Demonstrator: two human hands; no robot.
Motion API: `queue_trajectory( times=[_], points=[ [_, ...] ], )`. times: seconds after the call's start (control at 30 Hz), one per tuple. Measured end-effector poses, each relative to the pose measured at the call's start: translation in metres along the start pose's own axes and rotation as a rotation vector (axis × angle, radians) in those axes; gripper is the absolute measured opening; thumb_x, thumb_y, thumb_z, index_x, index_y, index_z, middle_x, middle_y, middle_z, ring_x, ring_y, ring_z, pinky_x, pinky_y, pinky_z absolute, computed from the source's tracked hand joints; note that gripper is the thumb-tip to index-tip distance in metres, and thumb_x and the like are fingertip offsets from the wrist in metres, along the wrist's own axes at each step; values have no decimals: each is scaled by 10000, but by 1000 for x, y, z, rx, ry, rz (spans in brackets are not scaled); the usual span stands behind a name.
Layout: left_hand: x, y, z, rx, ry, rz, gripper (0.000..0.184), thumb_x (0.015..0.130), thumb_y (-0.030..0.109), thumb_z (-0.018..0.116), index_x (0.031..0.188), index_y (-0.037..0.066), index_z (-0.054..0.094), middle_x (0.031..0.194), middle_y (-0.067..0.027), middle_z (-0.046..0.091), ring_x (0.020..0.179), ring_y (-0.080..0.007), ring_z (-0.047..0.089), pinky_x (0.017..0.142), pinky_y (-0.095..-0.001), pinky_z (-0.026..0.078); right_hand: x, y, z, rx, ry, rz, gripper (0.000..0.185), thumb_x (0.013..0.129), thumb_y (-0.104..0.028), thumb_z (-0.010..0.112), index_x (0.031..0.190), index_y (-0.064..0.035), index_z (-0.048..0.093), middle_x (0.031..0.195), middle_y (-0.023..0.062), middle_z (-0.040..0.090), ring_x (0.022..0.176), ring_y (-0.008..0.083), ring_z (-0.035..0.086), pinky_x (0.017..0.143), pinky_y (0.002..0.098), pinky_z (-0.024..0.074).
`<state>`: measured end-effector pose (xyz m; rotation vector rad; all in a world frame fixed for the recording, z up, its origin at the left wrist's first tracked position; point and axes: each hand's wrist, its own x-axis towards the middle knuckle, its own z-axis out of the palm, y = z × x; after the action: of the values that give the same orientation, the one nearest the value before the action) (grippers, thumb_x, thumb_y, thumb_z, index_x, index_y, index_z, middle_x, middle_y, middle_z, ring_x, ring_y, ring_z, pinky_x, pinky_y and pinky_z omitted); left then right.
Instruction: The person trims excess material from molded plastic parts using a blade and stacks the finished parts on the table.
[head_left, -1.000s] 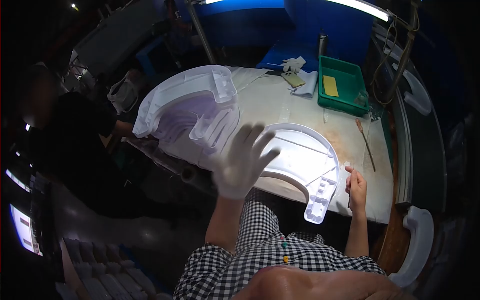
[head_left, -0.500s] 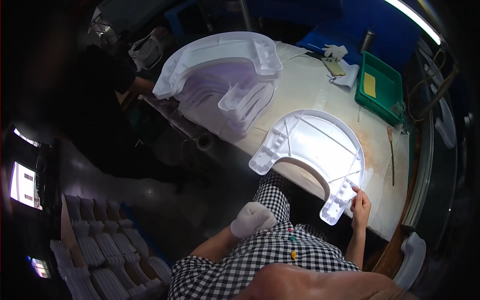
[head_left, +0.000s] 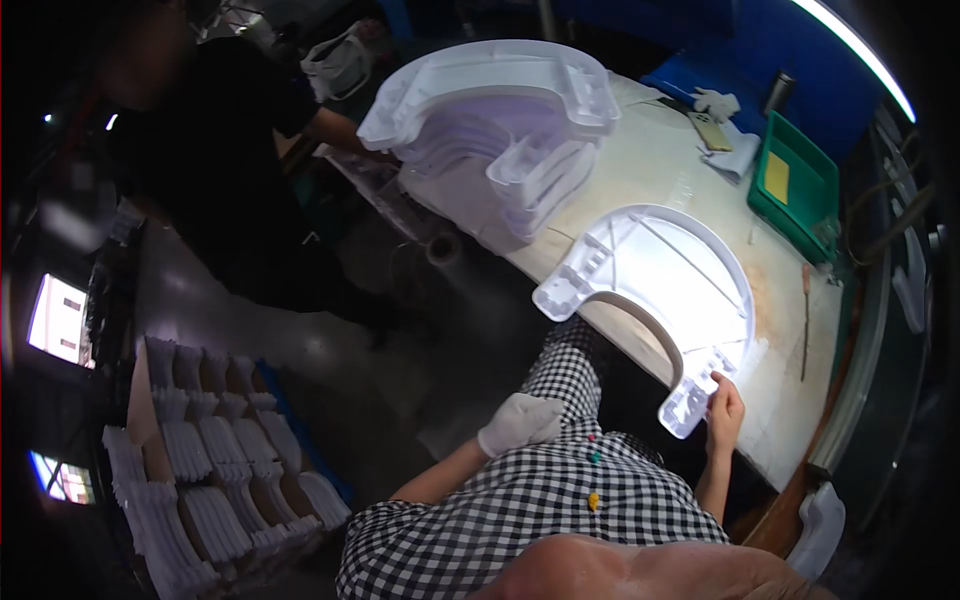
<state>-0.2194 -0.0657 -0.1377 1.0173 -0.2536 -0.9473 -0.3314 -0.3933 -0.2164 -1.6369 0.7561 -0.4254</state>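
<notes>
A white, curved plastic part (head_left: 680, 262) lies on the work table with its ribbed inner side up and both ends over the front edge. At its right end is my bare right hand (head_left: 725, 408), fingers curled in a pinch against the rim; what they hold is too small to tell. My left hand (head_left: 522, 422), in a white glove, rests closed by the checkered apron, away from the part, and nothing shows in it. A stack of similar curved parts (head_left: 490, 90) stands at the table's back left.
Beside the stack a person in dark clothes (head_left: 235, 170) reaches an arm towards it. The table (head_left: 650, 150) also bears a green tray (head_left: 815, 190), a phone (head_left: 708, 131), a cloth and a thin tool (head_left: 806, 320). A box of white parts (head_left: 215, 450) sits lower left.
My left hand has come down from above the table to the apron and closed. My right hand has moved onto the part's right end. The view has shifted, showing more of the box.
</notes>
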Motion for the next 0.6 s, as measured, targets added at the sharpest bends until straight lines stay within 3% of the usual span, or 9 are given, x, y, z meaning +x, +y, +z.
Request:
queue_trajectory(
  times=[0.03, 0.3, 0.4, 0.6],
  points=[
    [-1, 6, 4, -18, -1, -1, 475, 963, 149, 384, 494, 74, 419, 455, 2, 381, 452, -90, 325, 486, -261, 298, -1, -1, 1, -105, 28, -57, 313, 958, -232, 445, 1019, 22, 617, 604, -50, 419, 550, 39, 376, 504, 198, 310],
    [11, 9, 13, 39, -70, 19, 443, 963, 166, 392, 530, 90, 442, 460, 23, 389, 445, -64, 338, 482, -231, 317, -9, 2, 0, -92, 17, -54, 257, 919, -194, 515, 1002, 20, 630, 641, -34, 495, 600, 36, 440, 547, 196, 357],
    [9, 12, 21, 58, -41, -42, 480, 960, 147, 376, 488, 80, 435, 451, 8, 383, 458, -83, 330, 499, -261, 310, -10, 17, 0, -138, 51, -193, 235, 867, -151, 587, 1016, 27, 624, 684, -23, 548, 601, 45, 456, 547, 195, 375],
    [13, 0, 16, 54, -84, -1, 469, 959, 131, 374, 497, 80, 436, 449, 11, 383, 437, -83, 318, 476, -260, 300, -25, 6, 2, -194, 2, -93, 218, 834, -108, 602, 999, 31, 632, 721, -13, 581, 628, 52, 477, 578, 195, 394]
  ],
)
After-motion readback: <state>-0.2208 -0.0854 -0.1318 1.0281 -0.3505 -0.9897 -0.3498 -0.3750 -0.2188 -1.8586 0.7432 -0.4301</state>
